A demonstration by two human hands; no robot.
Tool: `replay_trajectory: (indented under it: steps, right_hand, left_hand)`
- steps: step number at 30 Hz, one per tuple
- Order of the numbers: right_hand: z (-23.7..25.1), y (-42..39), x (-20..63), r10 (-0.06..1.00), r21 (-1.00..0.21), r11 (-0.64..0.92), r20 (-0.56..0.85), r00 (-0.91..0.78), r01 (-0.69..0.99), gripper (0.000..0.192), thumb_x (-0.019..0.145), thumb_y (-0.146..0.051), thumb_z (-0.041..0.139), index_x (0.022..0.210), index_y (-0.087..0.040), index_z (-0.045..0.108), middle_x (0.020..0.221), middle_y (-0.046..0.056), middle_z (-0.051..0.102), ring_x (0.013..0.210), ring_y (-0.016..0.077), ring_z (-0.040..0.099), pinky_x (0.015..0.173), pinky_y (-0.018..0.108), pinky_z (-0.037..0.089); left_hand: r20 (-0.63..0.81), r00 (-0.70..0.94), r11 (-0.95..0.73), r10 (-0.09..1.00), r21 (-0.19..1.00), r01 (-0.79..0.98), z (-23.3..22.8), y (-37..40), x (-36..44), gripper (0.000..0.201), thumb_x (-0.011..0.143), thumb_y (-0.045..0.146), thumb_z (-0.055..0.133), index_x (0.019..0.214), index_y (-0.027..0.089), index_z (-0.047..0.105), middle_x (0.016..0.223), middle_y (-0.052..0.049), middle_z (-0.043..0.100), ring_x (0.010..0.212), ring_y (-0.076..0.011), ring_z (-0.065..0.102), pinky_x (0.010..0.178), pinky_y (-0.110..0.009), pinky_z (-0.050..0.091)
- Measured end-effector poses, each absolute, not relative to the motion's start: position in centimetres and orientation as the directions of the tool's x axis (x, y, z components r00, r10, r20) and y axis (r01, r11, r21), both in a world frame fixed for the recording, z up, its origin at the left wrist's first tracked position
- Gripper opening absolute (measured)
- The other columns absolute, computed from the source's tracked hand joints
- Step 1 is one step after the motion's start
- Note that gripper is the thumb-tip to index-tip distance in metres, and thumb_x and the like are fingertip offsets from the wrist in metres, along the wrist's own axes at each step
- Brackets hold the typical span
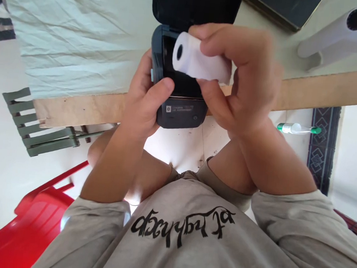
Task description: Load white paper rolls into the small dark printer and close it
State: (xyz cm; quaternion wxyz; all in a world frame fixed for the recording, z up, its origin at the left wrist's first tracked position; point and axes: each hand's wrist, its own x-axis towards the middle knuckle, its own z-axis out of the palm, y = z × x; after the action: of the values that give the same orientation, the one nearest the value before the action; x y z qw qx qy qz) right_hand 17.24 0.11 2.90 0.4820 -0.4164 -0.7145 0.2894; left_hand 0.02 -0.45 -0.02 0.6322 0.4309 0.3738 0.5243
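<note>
- Your left hand (146,95) gripped the left side of the dark printer (181,116), fingers curled round its outer wall and the thumb bent over the near left rim of the open compartment.
- Your right hand (252,80) was pinched closed on the white paper roll (208,61), with fingers across its far side and the thumb under its near side.
- The roll lay between your two hands, to the right of the left thumb, tilted above the printer's compartment; whether it touched the inside, you could not tell.
- The roll's hollow end faced left, toward your left hand.
- The printer's lid (196,4) stood open on the far side, beyond both hands.
- You had the printer at the near wooden edge of the bench (326,85), its front panel toward you.
- To the right of your right hand, well apart, a second white roll (326,40) stood on the bench.
</note>
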Motion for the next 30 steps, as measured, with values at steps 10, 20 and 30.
replay_trajectory:
  steps: [10, 20, 30]
  right_hand:
    - [1.8, 0.8, 17.2, 0.802, -0.489, 0.584, 0.472, -0.367, 0.648, 0.029, 0.084, -0.018, 0.047, 0.11, -0.03, 0.051, 0.127, -0.011, 0.058, 0.121, 0.0031, 0.058, 0.1, 0.023, 0.045]
    - [2.5, -0.4, 17.7, 0.747, -0.544, 0.664, 0.51, -0.426, 0.513, 0.011, 0.079, -0.021, 0.049, 0.083, -0.022, 0.059, 0.092, -0.004, 0.062, 0.091, 0.0059, 0.053, 0.085, 0.029, 0.038]
    - [2.8, 0.6, 18.6, 0.892, -0.778, 0.439, 0.437, -0.114, 0.45, 0.014, 0.085, -0.028, 0.045, 0.091, -0.018, 0.054, 0.101, -0.001, 0.057, 0.096, 0.0028, 0.056, 0.084, 0.021, 0.044]
  left_hand:
    - [-0.045, 0.191, 0.103, 0.981, 0.946, -0.308, 0.4, -0.7, 0.0, 0.029, 0.081, 0.04, 0.065, 0.108, 0.031, 0.063, 0.109, -0.002, 0.065, 0.112, -0.0243, 0.062, 0.098, -0.04, 0.053]
    - [-0.072, 0.169, 0.122, 0.983, 0.945, -0.303, 0.6, -0.7, 0.2, 0.046, 0.072, 0.06, 0.067, 0.104, 0.027, 0.062, 0.106, -0.005, 0.066, 0.118, -0.0293, 0.059, 0.095, -0.039, 0.051]
    - [0.056, 0.209, -0.004, 0.976, 0.971, -0.241, -0.2, -0.5, -0.3, 0.063, 0.063, 0.03, 0.08, 0.119, 0.042, 0.055, 0.127, 0.004, 0.061, 0.129, -0.0262, 0.053, 0.108, -0.041, 0.048]
